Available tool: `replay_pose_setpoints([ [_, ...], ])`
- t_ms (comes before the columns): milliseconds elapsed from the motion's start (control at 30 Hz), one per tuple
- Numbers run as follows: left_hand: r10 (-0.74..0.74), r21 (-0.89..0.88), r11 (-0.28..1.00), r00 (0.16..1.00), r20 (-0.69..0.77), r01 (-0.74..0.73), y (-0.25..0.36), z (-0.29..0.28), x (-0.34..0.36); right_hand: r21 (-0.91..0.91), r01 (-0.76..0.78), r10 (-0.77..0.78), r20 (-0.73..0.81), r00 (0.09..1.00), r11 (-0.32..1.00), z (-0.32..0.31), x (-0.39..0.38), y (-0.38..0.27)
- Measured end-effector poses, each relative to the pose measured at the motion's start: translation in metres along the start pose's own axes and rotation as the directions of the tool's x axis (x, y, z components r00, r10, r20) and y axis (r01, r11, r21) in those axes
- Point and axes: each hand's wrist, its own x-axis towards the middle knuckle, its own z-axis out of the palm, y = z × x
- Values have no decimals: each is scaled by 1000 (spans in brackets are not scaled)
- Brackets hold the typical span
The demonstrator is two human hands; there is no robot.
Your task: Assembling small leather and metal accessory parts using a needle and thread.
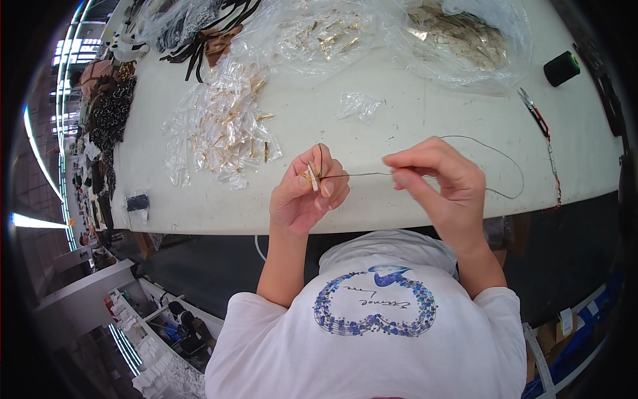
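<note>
Both the left hand [310, 193] and the right hand [444, 183] are grasping, in the head view, above the near edge of the counter [412, 123]. Left thumb and fingers pinch a small pale-and-gold piece [314, 177] — its exact shape is partly hidden. Right fingertips grip a dark thread [355, 175], which runs straight across from the piece and also loops out loosely beyond that hand. Little clear bags [226, 133] with gold-coloured bits lie heaped to the left; a clear packet [359, 106] lies apart, farther back. Over at the right — a black spool [562, 69] near red-and-black scissors [533, 113].
</note>
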Motion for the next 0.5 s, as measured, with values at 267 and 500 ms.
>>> replay_pose_setpoints([
  [267,-44,18,999,999,30,43,-10,3,4,-137,204,-192,91,977,969,20,12,-2],
  [500,-64,-1,998,998,11,64,-12,0,5,-250,266,-257,69,964,931,20,8,2],
])
